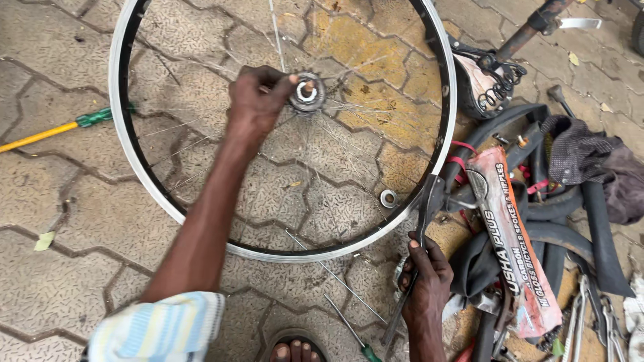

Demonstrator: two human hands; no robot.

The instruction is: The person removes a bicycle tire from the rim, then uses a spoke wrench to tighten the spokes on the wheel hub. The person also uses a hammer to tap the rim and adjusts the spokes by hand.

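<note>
A bicycle wheel with a silver rim (127,154) and thin spokes lies flat on the paving. My left hand (256,100) reaches over it and grips the round metal hub (307,94) at its centre. Down by the rim's lower right edge, my right hand (424,281) is closed on the handles of dark pliers (424,201), whose jaws touch the rim. A small metal ring (388,198) lies on the ground inside the wheel.
Loose spokes (335,275) and a green-handled screwdriver (352,332) lie near my foot (294,348). A yellow-and-green tool (60,127) lies left. Right of the wheel: black tyres (604,228), a pink packet (513,248), a bicycle saddle (479,84), a dark cloth (590,154).
</note>
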